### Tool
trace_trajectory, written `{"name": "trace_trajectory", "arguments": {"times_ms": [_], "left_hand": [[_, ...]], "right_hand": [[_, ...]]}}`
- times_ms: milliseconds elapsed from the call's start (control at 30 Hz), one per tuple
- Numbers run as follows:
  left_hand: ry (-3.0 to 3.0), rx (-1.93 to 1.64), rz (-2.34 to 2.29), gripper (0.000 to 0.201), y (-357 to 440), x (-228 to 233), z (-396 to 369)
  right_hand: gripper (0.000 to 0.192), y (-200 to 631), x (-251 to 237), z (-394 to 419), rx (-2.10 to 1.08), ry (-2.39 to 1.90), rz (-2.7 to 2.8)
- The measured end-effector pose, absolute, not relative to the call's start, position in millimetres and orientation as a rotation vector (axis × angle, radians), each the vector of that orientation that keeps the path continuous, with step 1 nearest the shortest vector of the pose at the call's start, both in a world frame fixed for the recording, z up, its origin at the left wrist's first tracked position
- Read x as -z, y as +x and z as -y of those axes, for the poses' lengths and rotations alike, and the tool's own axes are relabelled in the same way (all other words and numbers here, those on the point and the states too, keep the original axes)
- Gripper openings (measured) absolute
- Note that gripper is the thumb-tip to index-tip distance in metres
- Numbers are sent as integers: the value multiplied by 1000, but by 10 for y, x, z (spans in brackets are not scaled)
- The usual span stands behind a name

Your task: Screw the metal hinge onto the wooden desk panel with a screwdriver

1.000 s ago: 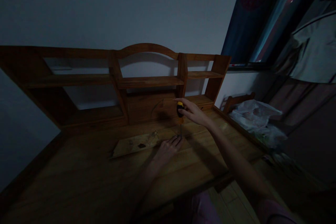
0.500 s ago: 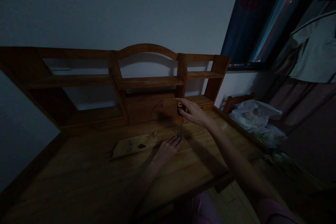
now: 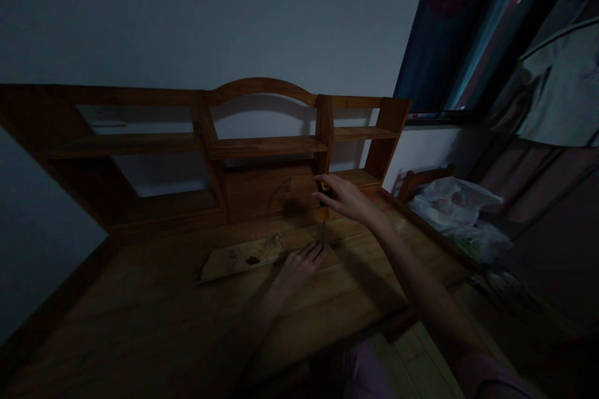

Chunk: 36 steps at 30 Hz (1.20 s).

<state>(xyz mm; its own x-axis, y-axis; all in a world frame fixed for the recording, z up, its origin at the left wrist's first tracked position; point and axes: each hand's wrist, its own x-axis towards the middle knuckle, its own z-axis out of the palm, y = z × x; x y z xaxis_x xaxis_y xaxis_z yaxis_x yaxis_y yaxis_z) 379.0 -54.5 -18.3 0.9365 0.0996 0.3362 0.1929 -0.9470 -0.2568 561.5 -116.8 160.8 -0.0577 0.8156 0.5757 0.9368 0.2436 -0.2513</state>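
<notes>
My right hand (image 3: 347, 199) is closed around the yellow-and-black handle of a screwdriver (image 3: 324, 214), which stands nearly upright with its thin shaft pointing down. At the lower end of the shaft, the fingers of my left hand (image 3: 302, 263) are bunched together against a flat wooden board (image 3: 219, 263). What these fingers pinch, if anything, is hidden by them and the dim light. The board lies on the wooden desk (image 3: 154, 305). On it, left of my left hand, are a small dark patch (image 3: 253, 260) and some thin, tangled-looking bits (image 3: 276, 242).
A wooden shelf unit (image 3: 269, 147) stands along the desk's back against the wall. Plastic bags (image 3: 452, 202) lie beyond the desk's right side. A light shirt (image 3: 561, 87) hangs at the far right, near a dark window (image 3: 449, 43).
My right fingers have shifted slightly on the screwdriver handle, covering more of its yellow part. My left hand and the board look unmoved.
</notes>
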Motion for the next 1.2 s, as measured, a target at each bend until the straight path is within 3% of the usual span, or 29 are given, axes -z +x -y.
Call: {"name": "trace_trajectory", "arguments": {"times_ms": [267,433,667,933,1200], "left_hand": [[-2819,476,184,58,3784,172,537],[-2831,467,193,57,3791,163,542],[-2839,478,205,58,3778,153,547],[-2827,457,195,57,3779,161,541],[-2834,444,195,55,3801,197,529]], "right_hand": [[53,5634,-1599,1178,178,-1469,1988],[39,5617,-1575,1163,292,-1598,1933],[55,5567,-1585,1228,187,-1638,1918],[39,5618,-1614,1149,210,-1501,1924],[42,5595,-1618,1172,255,-1532,1937]]}}
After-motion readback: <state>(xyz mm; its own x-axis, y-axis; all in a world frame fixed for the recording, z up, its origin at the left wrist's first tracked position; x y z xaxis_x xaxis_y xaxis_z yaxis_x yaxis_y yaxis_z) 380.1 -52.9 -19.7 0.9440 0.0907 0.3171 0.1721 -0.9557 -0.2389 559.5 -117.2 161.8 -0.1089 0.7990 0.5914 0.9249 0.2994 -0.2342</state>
